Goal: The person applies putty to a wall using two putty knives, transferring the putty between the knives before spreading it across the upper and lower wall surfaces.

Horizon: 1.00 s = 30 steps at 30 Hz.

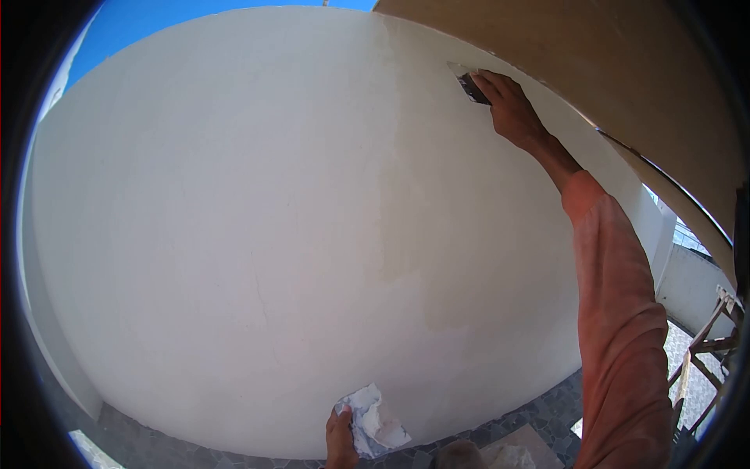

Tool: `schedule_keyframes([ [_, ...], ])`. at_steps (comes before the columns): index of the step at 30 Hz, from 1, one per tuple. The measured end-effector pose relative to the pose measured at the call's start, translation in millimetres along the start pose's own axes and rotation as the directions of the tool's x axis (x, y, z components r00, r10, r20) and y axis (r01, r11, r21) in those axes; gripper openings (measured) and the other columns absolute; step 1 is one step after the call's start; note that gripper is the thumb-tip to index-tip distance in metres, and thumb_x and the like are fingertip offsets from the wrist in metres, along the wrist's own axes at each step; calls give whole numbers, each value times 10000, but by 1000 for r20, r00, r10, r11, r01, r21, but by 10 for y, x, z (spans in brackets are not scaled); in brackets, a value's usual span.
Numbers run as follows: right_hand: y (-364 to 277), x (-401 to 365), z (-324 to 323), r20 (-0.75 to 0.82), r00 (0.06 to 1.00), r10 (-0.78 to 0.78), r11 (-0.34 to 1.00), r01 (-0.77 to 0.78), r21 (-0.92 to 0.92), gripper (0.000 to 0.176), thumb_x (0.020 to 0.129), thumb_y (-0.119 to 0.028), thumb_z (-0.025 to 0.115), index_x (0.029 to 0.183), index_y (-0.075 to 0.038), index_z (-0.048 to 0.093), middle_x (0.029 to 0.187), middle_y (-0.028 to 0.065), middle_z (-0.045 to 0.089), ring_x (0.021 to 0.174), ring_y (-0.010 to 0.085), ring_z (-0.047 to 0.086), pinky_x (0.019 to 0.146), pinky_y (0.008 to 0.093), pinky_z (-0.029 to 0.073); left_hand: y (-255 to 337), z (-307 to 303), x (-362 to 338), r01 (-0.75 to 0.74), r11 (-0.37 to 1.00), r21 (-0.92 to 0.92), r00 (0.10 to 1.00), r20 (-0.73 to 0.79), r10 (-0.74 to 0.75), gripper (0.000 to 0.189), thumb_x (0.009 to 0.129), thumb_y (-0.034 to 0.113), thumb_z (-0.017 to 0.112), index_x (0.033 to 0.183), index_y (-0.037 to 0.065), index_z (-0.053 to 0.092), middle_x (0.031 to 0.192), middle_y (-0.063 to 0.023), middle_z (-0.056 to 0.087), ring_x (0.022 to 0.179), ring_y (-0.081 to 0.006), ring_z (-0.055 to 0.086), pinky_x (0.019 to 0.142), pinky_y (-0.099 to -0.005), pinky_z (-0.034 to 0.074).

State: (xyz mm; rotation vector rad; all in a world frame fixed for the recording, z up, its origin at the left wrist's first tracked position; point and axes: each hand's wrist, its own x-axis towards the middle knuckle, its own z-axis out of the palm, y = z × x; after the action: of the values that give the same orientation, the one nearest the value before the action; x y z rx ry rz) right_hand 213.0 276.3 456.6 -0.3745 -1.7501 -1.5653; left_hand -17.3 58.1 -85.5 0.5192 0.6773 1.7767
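Note:
High on the pale wall (234, 203), toward the right, my right hand (509, 102) grips a putty knife (471, 84) with a dark handle, its blade against the surface. My right arm is stretched up in an orange sleeve. At the bottom centre my left hand (341, 438) is closed on the edge of a flat plate (373, 422) loaded with white paste. Below and left of the knife, a darker, damp-looking patch (402, 227) runs down the wall.
A brown overhang (594, 55) slopes across the upper right. At the lower right stands a wooden frame (707, 344). Grey stone-patterned floor (539, 406) runs along the wall's base, with a pale slab (527, 447) on it.

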Motion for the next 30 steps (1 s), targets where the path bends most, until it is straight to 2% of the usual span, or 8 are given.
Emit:
schedule_keyframes([
  [2, 206, -29, 89, -27, 990, 140, 989, -141, -45, 563, 844, 84, 481, 1392, -47, 476, 1356, 128, 496, 1232, 322, 485, 1056, 433, 407, -11, -27, 14, -5, 1000, 8, 1000, 7, 5, 353, 1021, 179, 419, 1292, -37, 488, 1178, -143, 621, 1060, -251, 626, 943, -373, 497],
  [6, 388, -1, 171, -76, 979, 189, 974, -197, -112, 529, 838, 64, 488, 1362, -6, 480, 1303, 174, 516, 1217, 343, 491, 1023, 444, 427, -45, -67, 49, -15, 1000, 18, 1000, 8, 15, 363, 1016, 172, 412, 1299, -44, 481, 1188, -149, 618, 1078, -260, 622, 951, -374, 494],
  [9, 343, 43, 224, 36, 960, 279, 956, -273, -110, 507, 839, 51, 492, 1345, 5, 489, 1288, 178, 519, 1214, 351, 492, 1016, 448, 431, -49, -63, 59, -28, 999, 18, 999, 28, 27, 367, 1014, 169, 405, 1302, -47, 479, 1196, -151, 617, 1085, -261, 622, 955, -375, 493],
  [12, 211, 35, 231, 20, 975, 223, 971, -221, -88, 504, 842, 50, 492, 1345, 7, 491, 1298, 174, 517, 1207, 353, 494, 1029, 448, 424, -64, -91, 73, 0, 1000, 31, 1000, 18, -1, 370, 1013, 170, 404, 1304, -46, 477, 1202, -150, 616, 1085, -259, 623, 955, -376, 494],
  [17, 93, -128, 31, 9, 999, -31, 999, 31, -19, 502, 853, 39, 503, 1351, -16, 497, 1331, 128, 512, 1231, 327, 487, 1044, 431, 414, -81, -105, 79, -13, 999, 32, 1000, 18, 12, 368, 1014, 173, 411, 1303, -44, 480, 1201, -149, 616, 1079, -257, 626, 949, -378, 499],
  [20, 160, -89, 56, -3, 982, 191, 981, -191, -42, 500, 855, 36, 500, 1353, -11, 492, 1328, 138, 512, 1218, 331, 496, 1044, 434, 412, -48, -77, 51, -12, 1000, 12, 999, 39, 11, 365, 1016, 176, 419, 1300, -42, 485, 1190, -148, 622, 1070, -255, 629, 944, -376, 502],
  [24, 195, 1, 85, 74, 933, 354, 931, -344, -121, 488, 847, 4, 510, 1334, 14, 490, 1241, 173, 548, 1151, 351, 533, 969, 463, 460, -79, -119, 76, -18, 1000, 1, 999, 43, 18, 360, 1018, 178, 424, 1295, -42, 488, 1177, -144, 628, 1059, -253, 633, 935, -370, 507],
  [30, -32, 35, 84, 133, 934, 330, 942, -319, -101, 520, 833, 27, 510, 1351, 27, 459, 1262, 190, 525, 1174, 366, 509, 990, 460, 443, -84, -113, 76, -24, 1000, 18, 999, 29, 23, 355, 1016, 172, 418, 1289, -43, 490, 1174, -145, 628, 1056, -253, 635, 935, -368, 507],
])
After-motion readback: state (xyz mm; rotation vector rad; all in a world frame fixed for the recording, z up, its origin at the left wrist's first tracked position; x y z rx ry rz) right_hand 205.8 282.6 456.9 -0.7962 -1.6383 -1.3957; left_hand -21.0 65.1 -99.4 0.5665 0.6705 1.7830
